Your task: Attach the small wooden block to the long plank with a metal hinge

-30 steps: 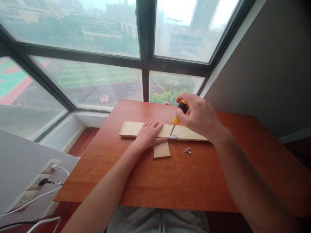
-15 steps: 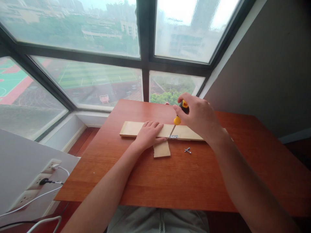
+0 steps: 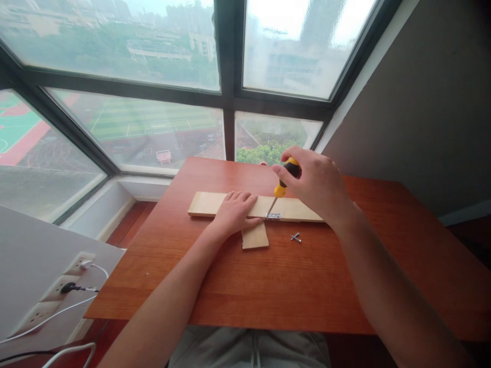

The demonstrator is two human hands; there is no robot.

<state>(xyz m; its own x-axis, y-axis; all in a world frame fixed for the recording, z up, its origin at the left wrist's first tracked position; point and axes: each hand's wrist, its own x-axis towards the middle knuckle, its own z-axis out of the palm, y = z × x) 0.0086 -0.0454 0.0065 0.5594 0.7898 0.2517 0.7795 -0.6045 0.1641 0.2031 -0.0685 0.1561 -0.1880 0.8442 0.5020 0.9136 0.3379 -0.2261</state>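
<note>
My right hand (image 3: 310,176) is closed around the yellow and black handle of a screwdriver (image 3: 280,190). The tool leans, its tip down at the left end of a small silver metal bracket (image 3: 273,216) on the near edge of a long pale wooden board (image 3: 207,203). Flat on that board lies my left hand (image 3: 236,210), fingers stretched out, with the thumb at a small square wood piece (image 3: 255,236) that sticks out toward me. Two or so crossed screws (image 3: 295,237) rest on the table nearby. My right hand and forearm hide the board's right part.
The reddish-brown wooden table (image 3: 238,291) stands against large windows with dark frames (image 3: 229,102). At the lower left, a wall holds sockets (image 3: 61,286) with plugs and cables (image 3: 49,314). A grey wall (image 3: 422,112) rises on the right.
The fingers of my right hand have shifted around the screwdriver handle, and the handle has turned. My left hand, the board, the bracket and the loose screws stay in place.
</note>
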